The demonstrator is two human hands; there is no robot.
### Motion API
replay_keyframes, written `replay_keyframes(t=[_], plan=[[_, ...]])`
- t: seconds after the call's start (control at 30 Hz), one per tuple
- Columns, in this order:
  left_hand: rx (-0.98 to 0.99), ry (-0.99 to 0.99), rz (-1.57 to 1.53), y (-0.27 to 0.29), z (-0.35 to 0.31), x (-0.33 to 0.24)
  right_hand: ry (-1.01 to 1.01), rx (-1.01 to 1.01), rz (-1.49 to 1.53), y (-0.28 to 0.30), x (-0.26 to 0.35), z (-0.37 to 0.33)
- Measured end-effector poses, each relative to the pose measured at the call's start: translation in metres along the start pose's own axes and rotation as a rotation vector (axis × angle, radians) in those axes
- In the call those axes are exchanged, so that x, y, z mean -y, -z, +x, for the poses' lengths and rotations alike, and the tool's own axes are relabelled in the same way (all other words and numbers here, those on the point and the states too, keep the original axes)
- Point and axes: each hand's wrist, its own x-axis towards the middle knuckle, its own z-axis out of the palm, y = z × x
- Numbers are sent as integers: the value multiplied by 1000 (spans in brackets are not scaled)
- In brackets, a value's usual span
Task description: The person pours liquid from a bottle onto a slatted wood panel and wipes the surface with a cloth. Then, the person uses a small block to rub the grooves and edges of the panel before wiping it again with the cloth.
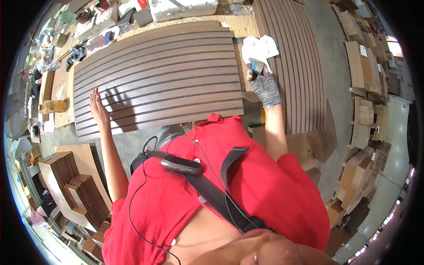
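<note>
A brown wood-look panel with dark parallel grooves lies in front of me on the workbench. My left hand, bare, is over the panel's left part with its fingers stretched out, and casts a shadow on the boards; whether it touches the surface I cannot tell. Past the panel's right end, my right hand wears a grey knit fingerless glove. Its fingers close around a small blue-and-grey block. A crumpled white cloth lies just beyond that hand.
Another grooved panel extends along the right side. A bottle of yellowish liquid lies at the left, near a black crumpled item. Stacked flat cardboard stands at lower left; cardboard boxes line the far right.
</note>
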Motion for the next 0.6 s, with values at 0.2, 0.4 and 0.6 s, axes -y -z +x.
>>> replay_keyframes(t=[0.2,0.4,0.6], plan=[[-19,24,72,2,-6,48,86,-90,-79,11,-2,0],[90,68,408,4,-7,79,289,-395,-658,7,4,59],[123,102,588,-6,-23,72,354,-400,-1612,57,24,167]])
